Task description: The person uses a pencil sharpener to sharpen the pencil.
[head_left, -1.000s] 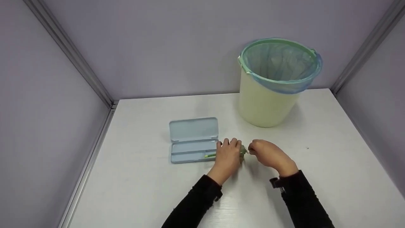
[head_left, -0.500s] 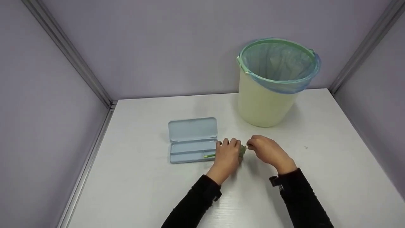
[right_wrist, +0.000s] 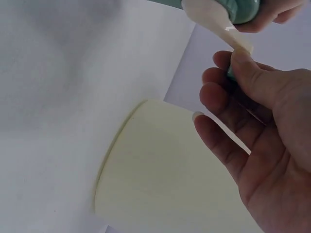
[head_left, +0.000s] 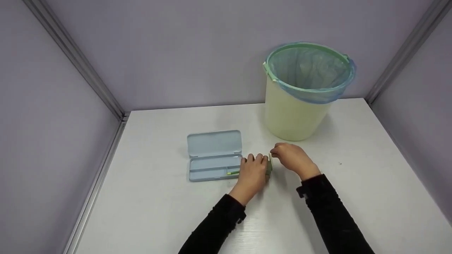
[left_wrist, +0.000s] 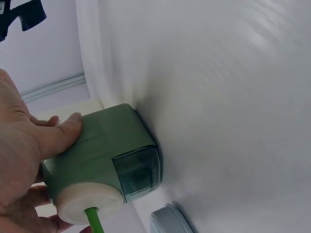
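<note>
My left hand grips a green pencil sharpener from above, its thumb along the body. A green pencil sticks out of the sharpener's round pale front; in the head view its yellow end lies over the case. The sharpener has a dark see-through shavings drawer. On its other side, my right hand pinches the end of the cream crank handle between thumb and fingers. The crank points away from me in the head view. Most of the sharpener is hidden there behind the left hand.
A light blue pencil case lies unfolded left of the sharpener, its lid back. Behind the right hand stands a cream bin with a blue liner. Grey walls enclose the white table. A small dark speck lies at right.
My right hand has moved away from me and slightly left, swinging the crank handle from pointing right to pointing away. The left hand and the sharpener have stayed in place.
</note>
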{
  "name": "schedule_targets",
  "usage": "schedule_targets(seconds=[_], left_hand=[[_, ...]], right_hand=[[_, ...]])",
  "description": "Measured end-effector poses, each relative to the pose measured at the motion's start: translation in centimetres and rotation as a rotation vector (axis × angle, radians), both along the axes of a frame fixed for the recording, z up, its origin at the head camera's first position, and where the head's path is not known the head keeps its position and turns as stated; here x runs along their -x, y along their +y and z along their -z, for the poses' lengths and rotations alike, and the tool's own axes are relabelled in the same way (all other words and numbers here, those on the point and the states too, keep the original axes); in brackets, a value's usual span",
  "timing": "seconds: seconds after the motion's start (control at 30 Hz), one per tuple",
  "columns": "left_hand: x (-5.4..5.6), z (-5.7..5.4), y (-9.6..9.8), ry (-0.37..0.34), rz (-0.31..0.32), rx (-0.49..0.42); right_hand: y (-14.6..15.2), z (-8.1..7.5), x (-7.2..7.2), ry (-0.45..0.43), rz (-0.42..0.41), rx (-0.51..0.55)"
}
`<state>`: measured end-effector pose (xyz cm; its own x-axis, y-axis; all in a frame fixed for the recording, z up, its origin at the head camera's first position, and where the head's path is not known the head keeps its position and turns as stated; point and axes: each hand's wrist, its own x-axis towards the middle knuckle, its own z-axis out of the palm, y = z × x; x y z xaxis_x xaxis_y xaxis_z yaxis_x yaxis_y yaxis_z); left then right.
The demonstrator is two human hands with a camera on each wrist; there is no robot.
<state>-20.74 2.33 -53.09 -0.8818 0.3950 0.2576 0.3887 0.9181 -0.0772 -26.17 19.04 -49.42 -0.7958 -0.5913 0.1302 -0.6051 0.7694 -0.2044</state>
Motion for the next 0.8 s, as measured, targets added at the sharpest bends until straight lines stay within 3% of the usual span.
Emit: schedule_targets(seconds=[0.37,0.6,0.8], left_hand=[[0.0,-0.1,-0.1,-0.017,-0.004,-0.002],[-0.3,0.1,-0.1,0.005,0.016,0.016],[-0.3,-0.2,-0.1,0.011,0.013,0.055]], right_hand=[[-0.4,1.7,1.3,-0.038,-0.014,-0.009],[-0.4,3.8,0.4,-0.127,0.032,-0.034],[-0.5,4.5,0.0,-0.117,0.031,0.005]])
